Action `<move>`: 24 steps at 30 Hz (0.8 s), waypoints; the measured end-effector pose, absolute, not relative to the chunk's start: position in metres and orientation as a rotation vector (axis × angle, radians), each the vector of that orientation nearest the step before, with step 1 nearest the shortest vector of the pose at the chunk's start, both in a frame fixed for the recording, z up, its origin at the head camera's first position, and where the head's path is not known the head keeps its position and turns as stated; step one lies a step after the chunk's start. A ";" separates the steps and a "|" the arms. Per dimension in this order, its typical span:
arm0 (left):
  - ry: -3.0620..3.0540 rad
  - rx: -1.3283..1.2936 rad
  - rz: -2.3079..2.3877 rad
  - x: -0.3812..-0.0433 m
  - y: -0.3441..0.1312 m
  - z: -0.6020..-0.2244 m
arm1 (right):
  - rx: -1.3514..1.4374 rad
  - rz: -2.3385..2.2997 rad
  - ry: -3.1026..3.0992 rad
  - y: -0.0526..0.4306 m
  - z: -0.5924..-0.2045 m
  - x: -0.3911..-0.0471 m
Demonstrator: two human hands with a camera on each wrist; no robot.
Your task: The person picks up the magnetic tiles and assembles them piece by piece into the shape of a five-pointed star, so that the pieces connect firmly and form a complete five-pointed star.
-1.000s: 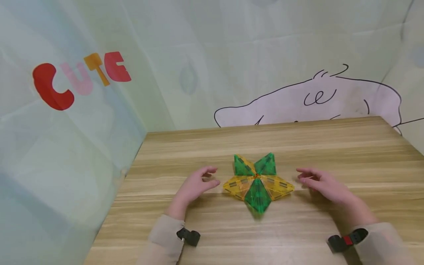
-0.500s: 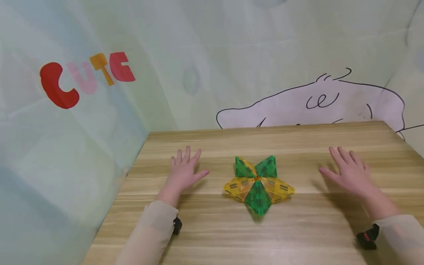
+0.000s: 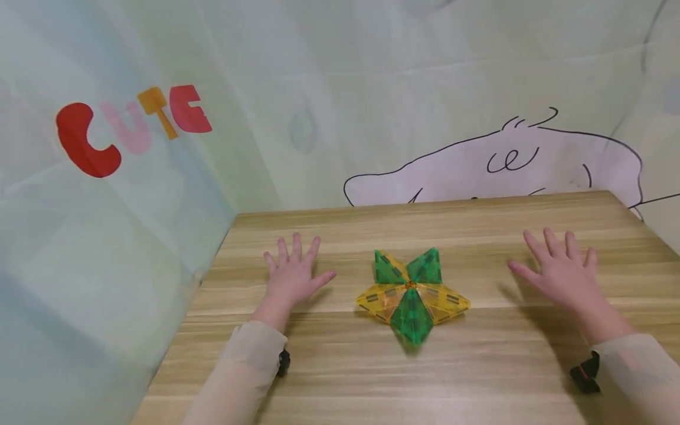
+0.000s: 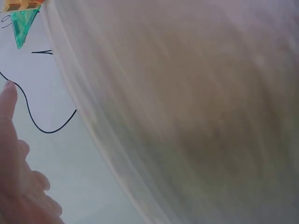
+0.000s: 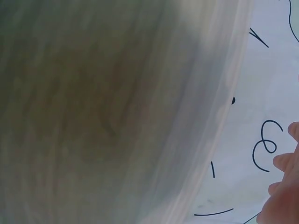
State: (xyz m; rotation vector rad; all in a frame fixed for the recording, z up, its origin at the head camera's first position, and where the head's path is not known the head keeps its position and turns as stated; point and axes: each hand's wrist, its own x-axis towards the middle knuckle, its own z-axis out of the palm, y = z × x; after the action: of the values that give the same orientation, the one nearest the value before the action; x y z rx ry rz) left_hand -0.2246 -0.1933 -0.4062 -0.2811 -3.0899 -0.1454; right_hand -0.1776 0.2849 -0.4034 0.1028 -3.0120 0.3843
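A star-shaped build of translucent green and yellow magnetic tiles (image 3: 412, 316) stands in the middle of the wooden table. To its left, my left hand (image 3: 291, 277) is spread with fingers straight, apart from the tiles and holding nothing. My right hand (image 3: 565, 274) is spread the same way on the other side, with a shadow beneath it. In the left wrist view, part of the tile star (image 4: 23, 25) shows at the top left corner, and the left hand (image 4: 21, 172) lies along the left edge. The right wrist view catches only some fingers of the right hand (image 5: 282, 186).
The wooden table (image 3: 340, 378) reaches back to a hanging cloth (image 3: 297, 88) printed with coloured letters and a line-drawn animal. The cloth also runs along the table's left side. A dark strap (image 3: 585, 375) sits at the right wrist, another strap (image 3: 284, 363) at the left.
Both hands have drawn outward from beside the star, the left one leftward and the right one rightward, and their fingers have gone from loosely curled to spread. The star stays put.
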 end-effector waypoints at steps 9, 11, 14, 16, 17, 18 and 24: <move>-3.089 -0.285 -0.142 -0.222 -0.190 -0.404 | 0.116 0.349 -3.027 0.282 -0.403 -0.179; -3.093 -0.284 -0.137 -0.222 -0.190 -0.403 | 0.123 0.344 -3.032 0.281 -0.403 -0.179; -3.100 -0.285 -0.137 -0.222 -0.189 -0.402 | 0.130 0.350 -3.038 0.280 -0.403 -0.178; -3.098 -0.291 -0.133 -0.222 -0.189 -0.401 | 0.133 0.359 -3.043 0.279 -0.403 -0.178; -3.098 -0.293 -0.130 -0.222 -0.189 -0.400 | 0.134 0.363 -3.047 0.279 -0.403 -0.178; -3.096 -0.294 -0.131 -0.222 -0.189 -0.400 | 0.135 0.369 -3.051 0.279 -0.403 -0.178; -3.092 -0.298 -0.120 -0.220 -0.189 -0.398 | 0.136 0.385 -3.065 0.276 -0.403 -0.178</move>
State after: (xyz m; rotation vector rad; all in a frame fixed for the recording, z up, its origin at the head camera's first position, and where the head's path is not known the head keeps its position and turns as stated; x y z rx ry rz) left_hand -0.2200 -0.1886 -0.3977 -0.2983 -3.0916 -0.1205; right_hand -0.1775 0.2762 -0.4032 0.1365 -3.0654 0.3852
